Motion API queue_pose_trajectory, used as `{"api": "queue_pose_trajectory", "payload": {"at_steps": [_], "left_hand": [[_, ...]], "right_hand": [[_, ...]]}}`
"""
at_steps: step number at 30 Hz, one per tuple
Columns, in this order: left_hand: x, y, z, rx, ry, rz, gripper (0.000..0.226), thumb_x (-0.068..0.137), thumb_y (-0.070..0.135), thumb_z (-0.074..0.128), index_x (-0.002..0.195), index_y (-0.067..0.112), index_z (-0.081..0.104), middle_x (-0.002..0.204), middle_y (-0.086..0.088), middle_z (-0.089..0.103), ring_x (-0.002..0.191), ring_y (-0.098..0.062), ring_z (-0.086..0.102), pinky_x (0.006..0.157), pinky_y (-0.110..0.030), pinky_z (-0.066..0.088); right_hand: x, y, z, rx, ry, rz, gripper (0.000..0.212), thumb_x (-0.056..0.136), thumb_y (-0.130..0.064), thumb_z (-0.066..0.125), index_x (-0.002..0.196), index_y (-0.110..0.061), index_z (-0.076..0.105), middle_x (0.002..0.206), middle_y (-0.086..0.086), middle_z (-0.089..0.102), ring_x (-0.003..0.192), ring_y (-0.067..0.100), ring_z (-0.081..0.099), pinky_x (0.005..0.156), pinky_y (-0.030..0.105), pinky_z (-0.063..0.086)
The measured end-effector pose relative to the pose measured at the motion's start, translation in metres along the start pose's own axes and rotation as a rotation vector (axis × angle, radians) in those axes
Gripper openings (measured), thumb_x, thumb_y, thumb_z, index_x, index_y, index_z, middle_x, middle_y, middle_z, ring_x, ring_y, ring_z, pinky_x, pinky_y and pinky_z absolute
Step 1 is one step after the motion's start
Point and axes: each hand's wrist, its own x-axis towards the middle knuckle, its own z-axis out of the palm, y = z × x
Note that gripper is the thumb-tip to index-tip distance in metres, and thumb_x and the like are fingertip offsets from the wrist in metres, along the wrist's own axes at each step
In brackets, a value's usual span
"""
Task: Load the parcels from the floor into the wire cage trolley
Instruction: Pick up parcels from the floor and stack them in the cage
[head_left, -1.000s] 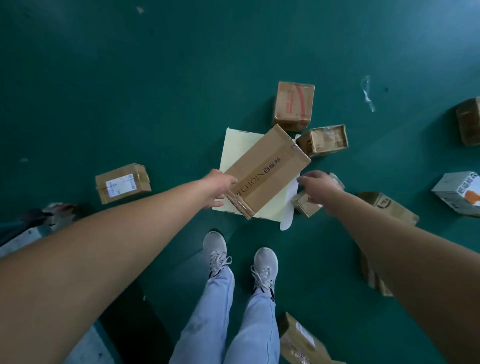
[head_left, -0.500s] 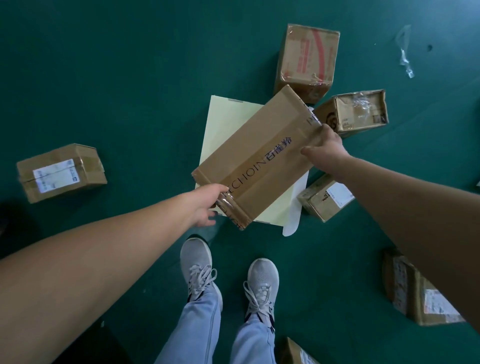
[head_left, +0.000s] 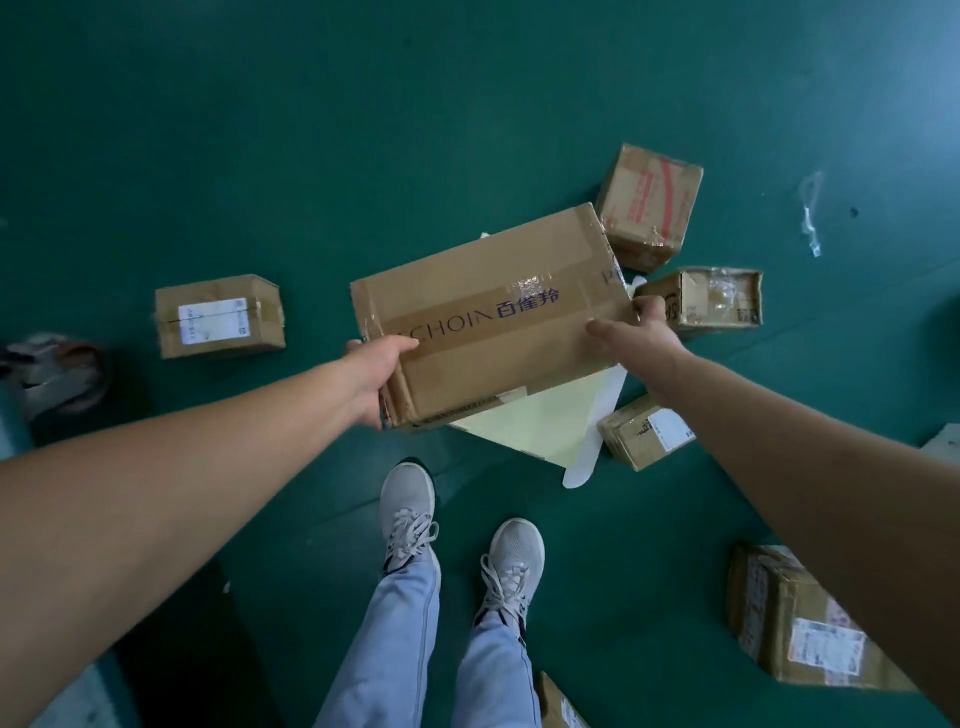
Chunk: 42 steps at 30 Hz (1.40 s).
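A long brown cardboard parcel (head_left: 493, 317) with blue lettering is held above the green floor in front of me. My left hand (head_left: 376, 371) grips its near left end, thumb on top. My right hand (head_left: 641, 330) grips its right end, fingers curled over the edge. Under it lies a pale yellow flat parcel (head_left: 545, 421) on the floor. The wire cage trolley is not in view.
Several brown parcels lie around: one with a white label (head_left: 221, 317) at the left, a red-striped one (head_left: 649, 205) and a taped one (head_left: 706, 299) behind, a small one (head_left: 647, 431) at the right, a larger one (head_left: 800, 629) lower right. My shoes (head_left: 457, 530) stand below.
Both hands have taken hold of the long parcel, lifted it off the yellow parcel and turned it closer to level across my view. The right hand moved onto its right end.
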Motion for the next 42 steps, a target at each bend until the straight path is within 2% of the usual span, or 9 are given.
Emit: {"api": "queue_pose_trajectory", "payload": {"at_steps": [5,10,13,16,21,28,33,37,42], "left_hand": [[-0.12,0.01,-0.062,-0.05,0.002,0.093,0.042,0.094,0.042,0.066,0.127,0.018,0.058,0.11,-0.016,0.072,0.093,-0.033,0.072,0.065,-0.045,0.061],[-0.265,0.004,-0.134,-0.181,0.02,0.179,0.022,0.104,0.04,0.052,0.103,0.022,0.064,0.093,-0.007,0.071,0.08,-0.022,0.066,0.064,-0.035,0.049],[-0.355,-0.014,-0.186,-0.192,0.055,0.187,0.019,0.102,0.04,0.053,0.101,0.023,0.06,0.102,-0.009,0.066,0.085,-0.024,0.061,0.065,-0.039,0.044],[-0.419,-0.047,-0.232,-0.228,0.05,0.172,0.023,0.102,0.041,0.053,0.114,0.023,0.06,0.11,-0.012,0.064,0.093,-0.029,0.061,0.067,-0.044,0.046],[-0.501,-0.125,-0.327,-0.402,0.126,0.21,0.03,0.097,0.04,0.064,0.121,0.022,0.057,0.115,-0.011,0.059,0.097,-0.027,0.059,0.101,-0.057,0.051],[-0.603,-0.253,-0.441,-0.604,0.291,0.254,0.024,0.097,0.042,0.066,0.107,0.021,0.058,0.107,-0.005,0.061,0.094,-0.022,0.058,0.096,-0.057,0.053],[-0.659,-0.373,-0.524,-0.79,0.428,0.286,0.029,0.099,0.041,0.063,0.121,0.023,0.054,0.104,-0.004,0.062,0.091,-0.022,0.06,0.097,-0.062,0.051],[-0.695,-0.464,-0.576,-0.907,0.488,0.281,0.037,0.1,0.041,0.061,0.131,0.022,0.053,0.114,-0.009,0.066,0.102,-0.028,0.064,0.093,-0.057,0.054],[-0.74,-0.566,-0.626,-1.088,0.633,0.275,0.031,0.103,0.037,0.057,0.128,0.021,0.052,0.108,-0.01,0.064,0.094,-0.028,0.061,0.102,-0.059,0.05]], "right_hand": [[-0.11,-0.067,-0.001,-0.041,0.035,-0.163,0.068,0.092,-0.041,0.069,0.146,-0.026,0.031,0.131,0.0,0.053,0.106,0.023,0.057,0.082,0.034,0.047],[-0.238,-0.133,-0.006,-0.104,0.028,-0.271,0.056,0.084,-0.054,0.063,0.132,-0.029,0.047,0.115,-0.005,0.06,0.102,0.023,0.061,0.095,0.047,0.053],[-0.325,-0.171,-0.007,-0.151,-0.031,-0.35,0.056,0.089,-0.053,0.062,0.134,-0.023,0.048,0.114,-0.001,0.059,0.099,0.022,0.06,0.089,0.047,0.054],[-0.398,-0.191,0.001,-0.232,-0.085,-0.41,0.074,0.074,-0.063,0.061,0.134,-0.022,0.045,0.124,0.004,0.056,0.104,0.028,0.061,0.093,0.053,0.055],[-0.516,-0.226,0.048,-0.361,-0.215,-0.52,0.104,0.055,-0.07,0.057,0.141,-0.014,0.041,0.131,0.01,0.053,0.11,0.033,0.061,0.096,0.054,0.054],[-0.664,-0.233,0.154,-0.518,-0.35,-0.685,0.092,0.071,-0.059,0.061,0.146,-0.012,0.035,0.137,0.01,0.049,0.113,0.033,0.059,0.097,0.051,0.054],[-0.782,-0.205,0.243,-0.616,-0.493,-0.79,0.088,0.076,-0.055,0.06,0.148,-0.013,0.033,0.137,0.009,0.048,0.112,0.031,0.059,0.098,0.05,0.054],[-0.865,-0.175,0.307,-0.69,-0.598,-0.862,0.084,0.079,-0.052,0.06,0.148,-0.011,0.033,0.136,0.012,0.049,0.112,0.033,0.059,0.098,0.05,0.053],[-0.956,-0.134,0.396,-0.759,-0.768,-0.956,0.099,0.06,-0.061,0.063,0.144,-0.014,0.038,0.133,0.01,0.055,0.108,0.031,0.063,0.095,0.051,0.056]]}}
